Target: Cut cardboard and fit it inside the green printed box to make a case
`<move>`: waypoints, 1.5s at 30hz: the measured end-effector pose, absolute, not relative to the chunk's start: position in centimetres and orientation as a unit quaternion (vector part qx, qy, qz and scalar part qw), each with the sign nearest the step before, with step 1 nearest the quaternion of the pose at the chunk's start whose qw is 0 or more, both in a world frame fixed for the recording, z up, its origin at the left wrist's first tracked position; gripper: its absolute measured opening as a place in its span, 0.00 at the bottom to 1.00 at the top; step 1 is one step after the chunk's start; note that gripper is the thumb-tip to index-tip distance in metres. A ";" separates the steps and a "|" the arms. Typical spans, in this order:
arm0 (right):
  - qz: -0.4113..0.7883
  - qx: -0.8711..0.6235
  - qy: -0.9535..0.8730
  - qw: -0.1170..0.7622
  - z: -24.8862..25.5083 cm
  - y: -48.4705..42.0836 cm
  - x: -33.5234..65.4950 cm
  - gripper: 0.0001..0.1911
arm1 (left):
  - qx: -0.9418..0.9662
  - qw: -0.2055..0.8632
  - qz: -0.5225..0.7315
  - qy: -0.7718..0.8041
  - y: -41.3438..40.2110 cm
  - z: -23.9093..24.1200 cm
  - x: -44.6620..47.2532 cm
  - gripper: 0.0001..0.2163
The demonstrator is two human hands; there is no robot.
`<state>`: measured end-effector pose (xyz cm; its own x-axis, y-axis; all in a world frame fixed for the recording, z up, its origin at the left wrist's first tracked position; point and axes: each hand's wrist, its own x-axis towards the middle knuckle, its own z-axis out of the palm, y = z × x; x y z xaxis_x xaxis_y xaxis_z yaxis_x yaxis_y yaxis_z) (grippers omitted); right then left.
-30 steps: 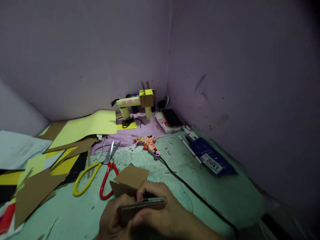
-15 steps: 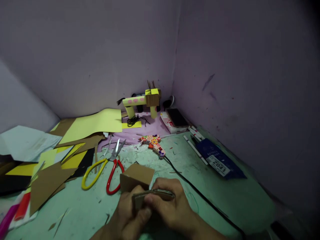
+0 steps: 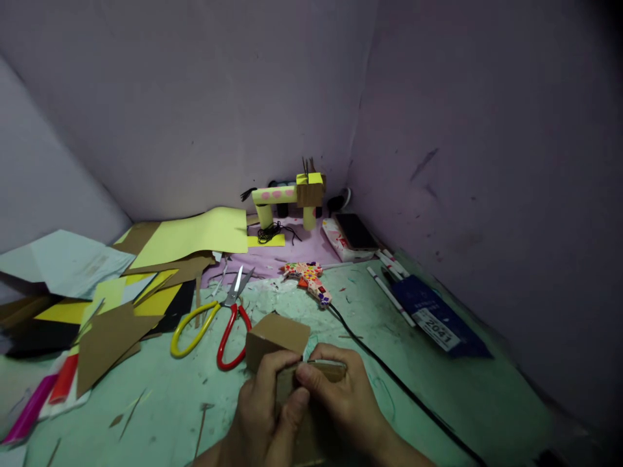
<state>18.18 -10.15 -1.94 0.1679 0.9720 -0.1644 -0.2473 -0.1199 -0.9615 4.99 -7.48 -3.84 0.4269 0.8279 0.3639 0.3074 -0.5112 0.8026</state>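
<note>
Low in the middle of the view, both my hands grip a brown cardboard piece (image 3: 318,371). My left hand (image 3: 265,415) is closed on its left side, thumb pressed on the front. My right hand (image 3: 341,402) pinches its top edge with bent fingers. A small brown cardboard box (image 3: 277,337) sits on the green mat just beyond my fingers, touching or nearly touching them. Scissors (image 3: 224,318) with one yellow and one red handle lie to the left of the box.
A patterned glue gun (image 3: 309,279) lies further back, its black cord (image 3: 399,389) running right of my hands. Yellow, brown and black paper sheets (image 3: 146,272) cover the left. A paper animal model (image 3: 289,198), a phone (image 3: 355,231), pens and a blue card (image 3: 438,318) sit near the walls.
The view has shifted left and down a little. My hands have turned the cardboard piece and closed in on it, the left thumb coming up onto its front.
</note>
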 end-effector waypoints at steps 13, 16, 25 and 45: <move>0.524 -0.519 -0.375 0.561 -2.4 -9.6 18.5 0.21 | 0.747 0.352 0.401 0.397 -6.8 -3.6 4.9 0.08; 0.507 -0.481 -0.406 0.588 -2.7 -9.9 18.7 0.22 | 0.738 0.350 0.410 0.406 -5.8 -3.5 4.4 0.07; 0.410 -0.527 -0.392 0.634 -3.5 -10.5 18.3 0.27 | 0.664 0.468 0.443 0.380 -7.0 -2.9 5.3 0.06; 0.485 -0.525 -0.384 0.584 -2.8 -10.7 18.5 0.18 | 0.552 0.564 0.428 0.442 -6.7 -1.5 5.8 0.11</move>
